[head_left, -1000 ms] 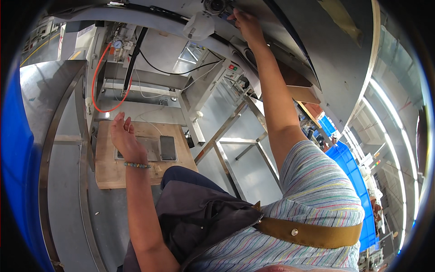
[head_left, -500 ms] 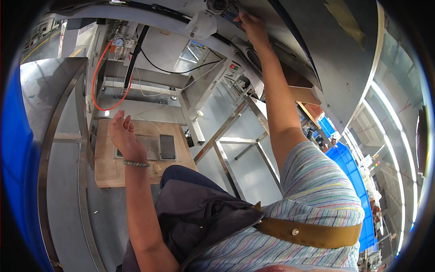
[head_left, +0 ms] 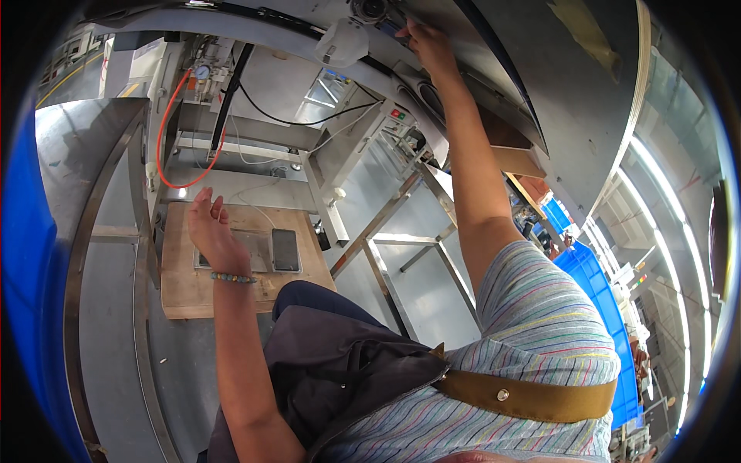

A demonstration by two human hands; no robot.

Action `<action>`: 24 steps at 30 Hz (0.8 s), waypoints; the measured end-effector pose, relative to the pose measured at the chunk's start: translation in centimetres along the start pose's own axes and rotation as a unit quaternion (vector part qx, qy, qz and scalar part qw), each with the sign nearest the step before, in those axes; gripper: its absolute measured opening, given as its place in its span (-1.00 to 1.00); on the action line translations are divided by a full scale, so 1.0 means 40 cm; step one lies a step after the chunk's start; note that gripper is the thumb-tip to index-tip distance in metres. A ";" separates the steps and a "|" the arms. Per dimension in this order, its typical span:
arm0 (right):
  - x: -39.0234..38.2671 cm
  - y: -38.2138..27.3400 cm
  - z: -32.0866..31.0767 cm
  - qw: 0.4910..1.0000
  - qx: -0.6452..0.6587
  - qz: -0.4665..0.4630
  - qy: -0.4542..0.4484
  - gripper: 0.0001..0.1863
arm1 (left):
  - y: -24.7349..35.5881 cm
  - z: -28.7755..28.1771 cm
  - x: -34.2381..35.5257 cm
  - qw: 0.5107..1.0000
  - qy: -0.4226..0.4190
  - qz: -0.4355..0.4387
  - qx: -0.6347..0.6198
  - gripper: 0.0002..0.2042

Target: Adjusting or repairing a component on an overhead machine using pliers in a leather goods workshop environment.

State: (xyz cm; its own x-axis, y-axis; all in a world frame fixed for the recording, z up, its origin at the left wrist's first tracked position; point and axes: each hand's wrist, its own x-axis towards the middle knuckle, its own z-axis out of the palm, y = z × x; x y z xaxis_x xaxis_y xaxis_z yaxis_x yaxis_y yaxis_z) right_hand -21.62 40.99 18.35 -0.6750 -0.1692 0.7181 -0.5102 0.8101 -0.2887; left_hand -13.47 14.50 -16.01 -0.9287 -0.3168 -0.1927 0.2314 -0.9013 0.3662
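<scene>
My left hand (head_left: 212,220), wearing a bead bracelet, is raised in front of a wooden board (head_left: 185,297) with its fingers loosely curled, apart and holding nothing. A dark phone (head_left: 285,250) and a clear tray (head_left: 262,256) lie on the board, right of that hand as seen. My right hand (head_left: 428,42) reaches up to the machine overhead, fingers closed at a small dark part beside a round fitting (head_left: 369,9); what it grips is hard to make out. A white translucent piece (head_left: 340,42) hangs just left of it.
A steel table (head_left: 86,135) and blue bin (head_left: 27,270) stand at the left, another blue bin (head_left: 590,282) at the right. An orange hose (head_left: 160,139), cables and a pressure gauge (head_left: 203,72) are ahead. Steel frames (head_left: 397,239) stand right of the board.
Compared with a second ago, my right hand sits slightly lower and to the right, and the surroundings have shifted a little. Since half a second ago almost nothing differs.
</scene>
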 end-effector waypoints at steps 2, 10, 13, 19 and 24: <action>-0.009 -0.016 0.011 0.999 0.022 0.025 -0.005 -0.59 | -0.007 -0.015 0.011 1.000 -0.002 0.004 0.001 -0.80; -0.007 -0.021 0.013 0.998 0.041 0.037 -0.008 -0.60 | -0.008 -0.010 0.006 1.000 -0.007 0.004 -0.002 -0.76; 0.002 -0.017 0.011 0.997 0.059 0.052 -0.011 -0.62 | -0.013 -0.015 0.011 1.000 -0.009 0.005 -0.004 -0.75; 0.005 -0.010 0.021 0.999 0.033 0.017 0.034 -0.62 | -0.019 -0.012 0.007 1.000 -0.006 0.002 0.005 -0.75; -0.004 -0.036 0.042 0.995 -0.044 0.003 0.092 -0.58 | -0.018 -0.014 0.012 1.000 0.005 0.006 0.005 -0.82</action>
State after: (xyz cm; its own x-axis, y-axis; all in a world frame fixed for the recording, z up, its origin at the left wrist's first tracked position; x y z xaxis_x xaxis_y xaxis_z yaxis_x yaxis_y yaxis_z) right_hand -21.67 38.92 17.60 -0.5643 -0.0659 0.8229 -0.4524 0.8585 -0.2415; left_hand -13.92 14.85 -16.89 -0.9228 -0.3312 -0.1968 0.2401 -0.8939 0.3786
